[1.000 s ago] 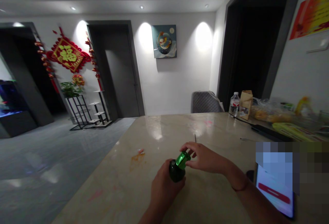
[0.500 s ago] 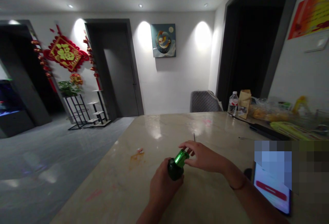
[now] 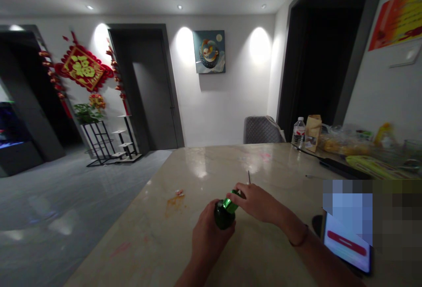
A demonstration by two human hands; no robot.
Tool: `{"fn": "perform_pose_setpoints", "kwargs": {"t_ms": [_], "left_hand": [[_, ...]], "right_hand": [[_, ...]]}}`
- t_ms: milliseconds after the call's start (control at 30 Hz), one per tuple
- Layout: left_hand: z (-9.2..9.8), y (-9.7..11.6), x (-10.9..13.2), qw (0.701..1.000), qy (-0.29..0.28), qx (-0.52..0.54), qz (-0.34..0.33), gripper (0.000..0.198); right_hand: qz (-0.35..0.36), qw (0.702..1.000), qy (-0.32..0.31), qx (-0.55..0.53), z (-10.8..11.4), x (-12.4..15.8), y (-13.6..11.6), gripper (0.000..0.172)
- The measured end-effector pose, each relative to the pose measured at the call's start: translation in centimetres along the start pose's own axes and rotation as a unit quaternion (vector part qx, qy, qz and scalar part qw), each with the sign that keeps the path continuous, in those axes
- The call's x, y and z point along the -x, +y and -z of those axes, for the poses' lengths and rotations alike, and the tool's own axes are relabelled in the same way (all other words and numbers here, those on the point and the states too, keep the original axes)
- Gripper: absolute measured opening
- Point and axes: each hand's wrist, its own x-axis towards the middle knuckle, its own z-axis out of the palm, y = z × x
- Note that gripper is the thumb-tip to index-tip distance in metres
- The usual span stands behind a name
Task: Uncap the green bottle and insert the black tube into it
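Note:
My left hand point(image 3: 208, 235) is wrapped round a small, dark green, rounded bottle point(image 3: 224, 217), held tilted over the table. A shiny metallic green cap point(image 3: 229, 205) sits at the bottle's top end and leans up to the right. The fingers of my right hand point(image 3: 253, 200) are closed over the cap's upper end and hide part of it. Just behind the right hand, a thin dark stick point(image 3: 249, 176) points upward; its lower end is hidden.
On the marble-look table point(image 3: 158, 243) lie a crumpled scrap point(image 3: 179, 192) and an orange stain. To the right are a phone point(image 3: 346, 247) with a lit screen, a water bottle point(image 3: 299, 132), a paper bag point(image 3: 313, 132) and plastic bags. A grey chair point(image 3: 262, 129) stands beyond the far edge.
My right hand has moved from the loose, spread position beside the cap to a closed hold over its top. The left hand and the bottle have barely moved.

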Motion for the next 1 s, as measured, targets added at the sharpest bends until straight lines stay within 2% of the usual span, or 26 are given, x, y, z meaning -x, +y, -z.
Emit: {"fn": "perform_pose_setpoints", "kwargs": {"t_ms": [167,267,400,533,733,800,900,1000], "left_hand": [[0.0,-0.1,0.0,1.000,-0.001,0.000,0.002,0.045],[-0.1,-0.3,0.0,1.000,-0.001,0.002,0.000,0.045],[-0.1,-0.3,0.0,1.000,0.005,0.010,0.006,0.044],[0.0,-0.2,0.0,1.000,0.012,0.027,-0.003,0.041],[0.0,-0.2,0.0,0.999,0.017,0.039,-0.008,0.042],[0.0,-0.2,0.0,0.999,0.017,0.040,-0.006,0.042],[0.0,-0.2,0.0,0.999,0.013,0.039,0.000,0.041],[-0.1,-0.3,-0.1,0.999,0.012,0.032,0.007,0.043]], "right_hand": [[0.043,0.998,-0.036,-0.037,0.4,0.2,0.3,0.019],[0.066,0.995,-0.051,-0.060,0.8,0.3,0.4,0.019],[0.076,0.993,-0.041,-0.078,1.2,0.3,0.4,0.020],[0.060,0.992,-0.028,-0.106,1.7,0.2,1.2,0.024],[0.033,0.982,0.046,-0.181,1.0,-1.3,5.2,0.030],[0.007,0.977,0.040,-0.210,0.2,-1.9,6.8,0.032],[-0.014,0.971,0.050,-0.233,-1.1,-2.5,9.0,0.045],[-0.033,0.980,0.043,-0.190,-2.3,-2.8,10.7,0.042]]}}
